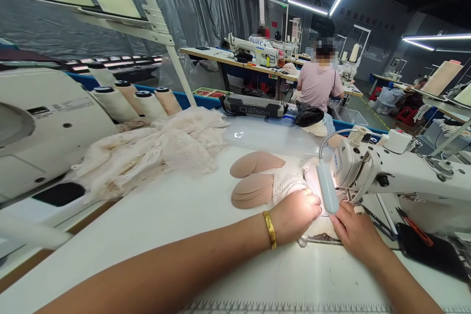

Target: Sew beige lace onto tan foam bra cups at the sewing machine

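Cloth (289, 185), pale and lacy, lies beside the head of the white machine (408, 171), and one part of it reaches under the lamp (327, 191). With my left hand (297, 213) I keep the fingers narrow, curled down on the cloth, probably so that it stays flat and does not slip. My right hand (356, 230) is at the other side of the lamp, its fingers partly extended and close together; their tips are partly hidden, so I cannot tell if they pinch anything. I think the lamp is bent so low in order to light the place between my hands.

Two groups of beige pads (253, 191) rest to the left, the nearer one touching the lace, perhaps to be within easy reach. The lace pile (158, 147) is farther left, near the thread cones (147, 103). Red-handled snips (415, 228) lie to the right, partly over a black object (432, 252).
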